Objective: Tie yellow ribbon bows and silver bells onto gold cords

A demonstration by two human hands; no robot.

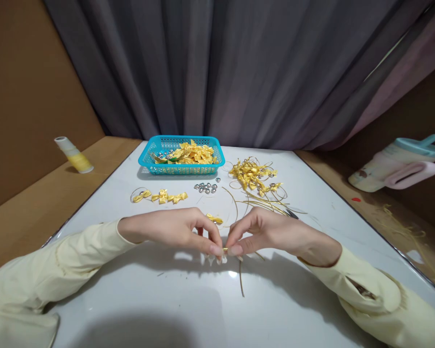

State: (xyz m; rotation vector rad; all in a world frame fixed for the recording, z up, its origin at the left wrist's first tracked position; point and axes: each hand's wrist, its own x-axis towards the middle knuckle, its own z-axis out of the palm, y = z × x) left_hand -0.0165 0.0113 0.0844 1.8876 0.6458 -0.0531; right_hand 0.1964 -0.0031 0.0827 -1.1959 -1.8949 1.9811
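Note:
My left hand (199,234) and my right hand (255,234) meet at the middle of the white table (159,299), thumbs and fingers pinched together. Between the fingertips a short piece of gold cord (225,249) shows, gripped from both sides. Something small and white hangs under my left fingertips, too hidden to name. One yellow bow (214,219) lies just behind my hands. A loose cord end (241,280) extends below my right fingers. Several silver beads (205,188) and a row of yellow bows (163,195) lie farther back.
A blue basket (181,169) holds yellow bows and silver beads. To its right are a pile of corded bows (252,174) and loose gold cords (266,202). A thread spool (76,157) stands left; a tumbler (391,164) stands right.

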